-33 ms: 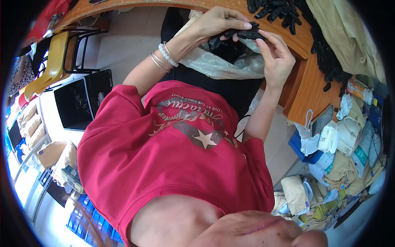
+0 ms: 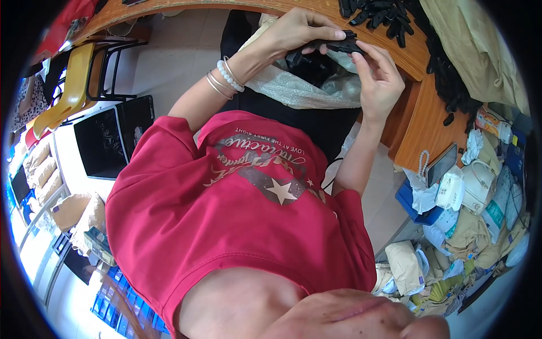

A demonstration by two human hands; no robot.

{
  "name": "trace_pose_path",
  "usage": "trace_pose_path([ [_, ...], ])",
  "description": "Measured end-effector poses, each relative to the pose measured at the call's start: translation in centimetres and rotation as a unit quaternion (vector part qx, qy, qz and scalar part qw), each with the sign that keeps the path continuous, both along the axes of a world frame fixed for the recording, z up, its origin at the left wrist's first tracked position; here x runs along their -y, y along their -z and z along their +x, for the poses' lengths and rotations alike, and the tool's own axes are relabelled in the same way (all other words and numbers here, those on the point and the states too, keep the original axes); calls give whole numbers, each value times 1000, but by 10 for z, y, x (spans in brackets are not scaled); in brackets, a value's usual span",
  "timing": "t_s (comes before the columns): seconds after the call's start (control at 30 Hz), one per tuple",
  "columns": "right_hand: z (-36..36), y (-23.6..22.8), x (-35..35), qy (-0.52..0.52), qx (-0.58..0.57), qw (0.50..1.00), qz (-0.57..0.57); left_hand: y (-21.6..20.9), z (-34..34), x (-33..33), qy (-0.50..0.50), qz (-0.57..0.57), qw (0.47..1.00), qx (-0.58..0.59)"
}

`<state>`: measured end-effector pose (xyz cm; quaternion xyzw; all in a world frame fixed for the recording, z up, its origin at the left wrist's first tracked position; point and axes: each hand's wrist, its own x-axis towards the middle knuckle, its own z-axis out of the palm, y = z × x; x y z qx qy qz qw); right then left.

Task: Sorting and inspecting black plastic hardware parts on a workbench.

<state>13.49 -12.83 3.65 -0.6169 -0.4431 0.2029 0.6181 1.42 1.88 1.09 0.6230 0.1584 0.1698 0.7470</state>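
Note:
Above an open whitish woven sack [image 2: 288, 93] at my lap, both hands meet around a small black plastic piece [image 2: 341, 45]. My left hand [image 2: 296, 31], with bracelets on its wrist, is closed on the piece, thumb on top. The thumb and fingers of my right hand [image 2: 381, 73] pinch its right end. Its exact kind is hard to make out, partly covered by fingers. Inside the sack's mouth lies a dark mass of black parts [image 2: 310, 68]. Just beyond my right hand, a heap of similar black pieces [image 2: 384, 17] lies on the wooden table [image 2: 415, 56].
More black pieces [image 2: 451, 90] run along the table at right, beside a brown paper sheet or bag [image 2: 480, 51]. A phone [image 2: 442, 165] lies near the table's corner, above a blue bin [image 2: 415, 203] and piled packages. At left are a yellow chair [image 2: 76, 85] and black trays [image 2: 101, 141].
My right hand has shifted very slightly to the left with the black piece. Everything else looks the same.

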Motion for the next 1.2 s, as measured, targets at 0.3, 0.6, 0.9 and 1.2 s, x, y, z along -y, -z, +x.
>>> trace_pose_path([
  [0.3,-11,-2,0,32,-11,998,59,-27,-22,18,-95,367,925,-10],
  [0.6,-9,-2,7,7,-58,996,63,-108,-13,13,34,98,939,-329],
  [0.9,-20,-2,-3,82,97,990,57,-18,-14,16,-86,402,912,18],
  [1.2,-5,0,-9,-28,-44,998,27,-16,-20,10,-72,406,909,66],
])
